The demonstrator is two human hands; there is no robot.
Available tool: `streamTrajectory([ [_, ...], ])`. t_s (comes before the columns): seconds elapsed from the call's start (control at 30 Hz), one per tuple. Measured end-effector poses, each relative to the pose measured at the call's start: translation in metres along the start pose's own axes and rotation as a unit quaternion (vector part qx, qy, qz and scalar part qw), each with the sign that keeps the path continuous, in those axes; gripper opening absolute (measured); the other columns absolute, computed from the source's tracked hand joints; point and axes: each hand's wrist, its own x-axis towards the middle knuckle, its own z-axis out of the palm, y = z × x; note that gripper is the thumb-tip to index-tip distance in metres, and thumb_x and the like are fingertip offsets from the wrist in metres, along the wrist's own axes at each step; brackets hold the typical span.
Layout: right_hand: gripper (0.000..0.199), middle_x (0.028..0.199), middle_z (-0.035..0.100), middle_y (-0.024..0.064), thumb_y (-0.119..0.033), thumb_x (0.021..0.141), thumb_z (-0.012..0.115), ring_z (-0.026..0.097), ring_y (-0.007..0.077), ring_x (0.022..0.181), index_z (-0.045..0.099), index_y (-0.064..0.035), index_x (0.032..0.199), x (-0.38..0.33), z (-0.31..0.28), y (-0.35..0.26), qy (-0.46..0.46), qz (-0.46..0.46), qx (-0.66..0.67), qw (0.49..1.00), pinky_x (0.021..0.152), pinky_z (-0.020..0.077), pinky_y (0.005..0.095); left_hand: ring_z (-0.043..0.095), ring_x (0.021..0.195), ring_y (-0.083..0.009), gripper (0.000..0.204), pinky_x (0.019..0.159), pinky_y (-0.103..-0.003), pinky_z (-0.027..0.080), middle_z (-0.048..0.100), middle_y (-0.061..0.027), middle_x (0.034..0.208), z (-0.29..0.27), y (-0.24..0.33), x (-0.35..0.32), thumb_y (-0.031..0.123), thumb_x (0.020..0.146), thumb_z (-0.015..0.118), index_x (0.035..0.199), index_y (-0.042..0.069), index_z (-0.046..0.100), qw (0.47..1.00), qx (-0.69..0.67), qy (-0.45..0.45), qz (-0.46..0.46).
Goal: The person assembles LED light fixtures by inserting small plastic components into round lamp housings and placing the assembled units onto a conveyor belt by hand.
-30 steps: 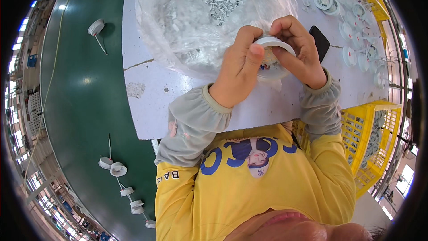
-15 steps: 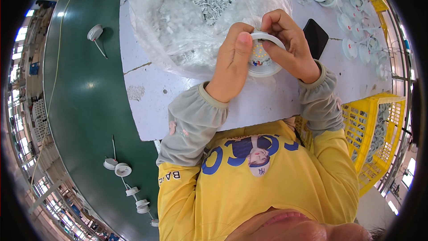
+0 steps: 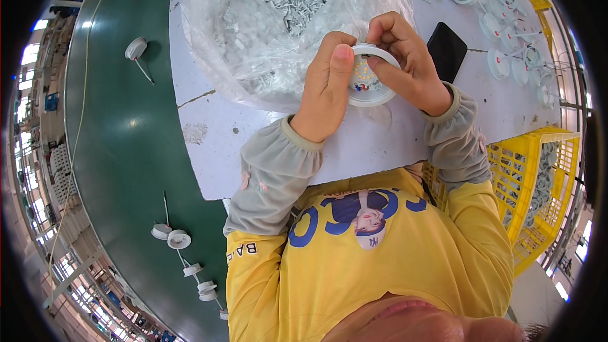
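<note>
A round white LED downlight [image 3: 373, 98] is held between both hands over the near side of the table. Inside its rim shows a board with small yellow LEDs and bits of red and blue wire. My left hand [image 3: 324, 88] is closed round the left side of the downlight, thumb up along its rim. My right hand [image 3: 408, 69] grips the far right part, its thumb reaching inside the rim and its fingers bent behind. Whether a small part sits between the right fingertips is hidden. Just beyond the hands lies a clear plastic bag [image 3: 221, 57] full of small white plastic pieces [image 3: 297, 0].
A black phone [image 3: 447, 52] lies right of my right hand on the white table [image 3: 215, 164]. Several wired downlights [image 3: 497, 63] cluster at the far right. Yellow crates [image 3: 519, 171] stand at the right. Along the left runs a green conveyor belt [image 3: 120, 152] carrying more downlights [image 3: 180, 239].
Both hands and the downlight appear slightly farther left in the picture, along with a small shift of the whole view. The grip on the downlight looks much the same.
</note>
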Motion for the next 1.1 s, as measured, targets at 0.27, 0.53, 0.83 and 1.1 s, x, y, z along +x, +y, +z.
streamTrajectory([
  [0.27,0.027,0.088,0.045,0.0007,0.004,0.075,0.053,0.047,0.0050,0.078,0.039,-0.0048,0.097,-0.001,-0.003,0.007,0.016,-0.013,-0.018,1.000,0.072,0.0387,0.0192,0.040,0.072,-0.0082,0.039,0.063,-0.021,0.035,0.046,-0.0024,0.079,0.004,-0.005,0.001,0.037,0.095,0.031,0.097,0.001,0.047,0.998,-0.054,0.016,0.017],
  [0.53,0.026,0.088,0.044,0.0015,0.003,0.077,0.051,0.045,0.0052,0.082,0.038,-0.0054,0.098,0.000,-0.002,0.007,-0.010,0.003,-0.001,1.000,0.074,0.0376,0.0188,0.038,0.069,-0.0087,0.038,0.061,-0.022,0.034,0.045,-0.0018,0.076,0.001,-0.006,0.001,0.036,0.095,0.031,0.095,0.001,0.047,0.999,-0.028,0.019,0.013],
  [0.83,0.026,0.091,0.041,0.0008,0.003,0.078,0.051,0.045,0.0049,0.081,0.038,-0.0056,0.099,-0.002,-0.002,0.010,-0.005,-0.009,0.002,1.000,0.072,0.0377,0.0182,0.046,0.073,-0.0088,0.049,0.064,-0.022,0.038,0.052,-0.0035,0.081,0.001,-0.006,0.001,0.043,0.094,0.025,0.093,0.001,0.050,1.000,0.018,0.018,0.008],
  [1.1,0.026,0.090,0.042,0.0011,0.003,0.079,0.050,0.044,0.0049,0.082,0.037,-0.0051,0.100,-0.001,0.000,0.010,-0.017,-0.006,0.015,1.000,0.073,0.0371,0.0185,0.044,0.071,-0.0076,0.045,0.063,-0.021,0.037,0.050,-0.0022,0.079,0.001,-0.011,0.001,0.040,0.094,0.027,0.091,0.001,0.050,1.000,-0.008,0.021,0.014],
])
